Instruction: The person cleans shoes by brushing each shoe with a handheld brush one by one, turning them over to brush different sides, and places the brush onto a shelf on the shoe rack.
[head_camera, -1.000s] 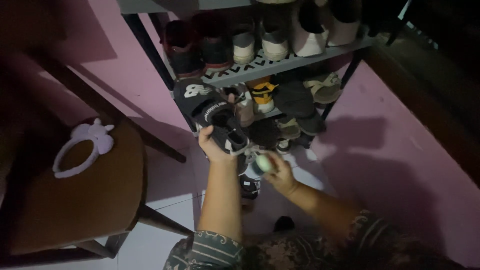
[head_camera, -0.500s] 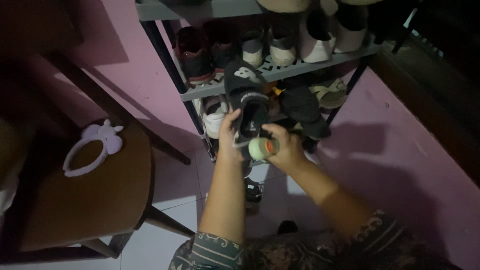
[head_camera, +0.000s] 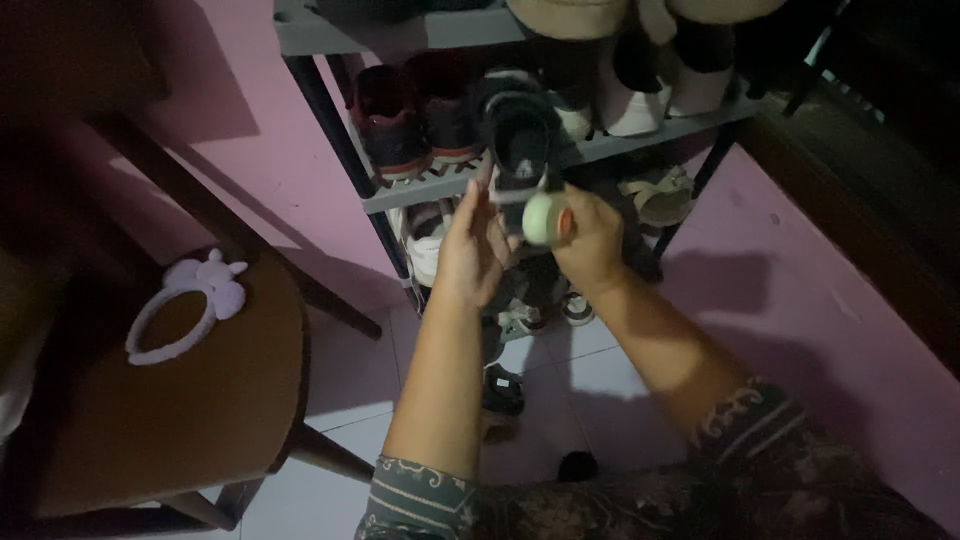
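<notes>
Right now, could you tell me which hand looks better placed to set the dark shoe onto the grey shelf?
Left, probably. The left hand holds the dark shoe up against the grey shelf, while the right hand is occupied gripping a small round pale bottle.

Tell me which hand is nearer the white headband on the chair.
Left. The left hand holds the dark shoe nearer the white headband; the right hand, gripping a small pale bottle, is farther right.

Left hand (head_camera: 470, 250) open-fingered, right hand (head_camera: 590, 240) clenched, both raised.
</notes>
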